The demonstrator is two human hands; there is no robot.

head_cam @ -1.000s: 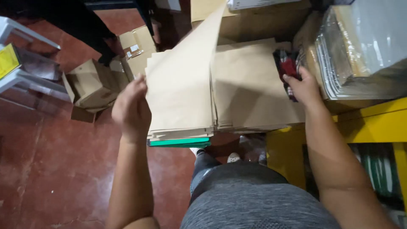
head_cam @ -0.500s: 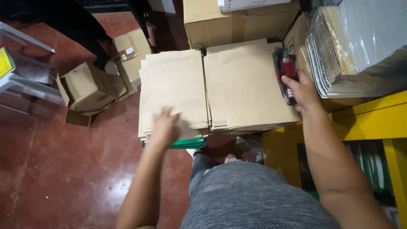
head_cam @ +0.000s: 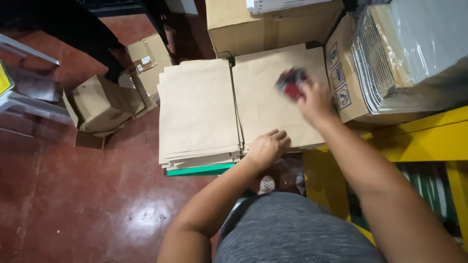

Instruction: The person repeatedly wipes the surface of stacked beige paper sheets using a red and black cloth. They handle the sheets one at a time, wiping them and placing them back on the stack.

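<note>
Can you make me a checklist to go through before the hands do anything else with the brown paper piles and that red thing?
1. Left hand resting on the near edge of the right paper stack: ok.
2. Right hand gripping the red and black tool: ok, though blurred.
3. What kind of tool it is: cannot tell.
4. Left paper stack lying flat, edges fairly even: ok.
5. Green board under the left stack: ok.
6. Tool touching the paper: cannot tell.

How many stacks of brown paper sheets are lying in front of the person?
2: the left stack sits on a green board; the right stack lies under both hands. More may be hidden.
</note>
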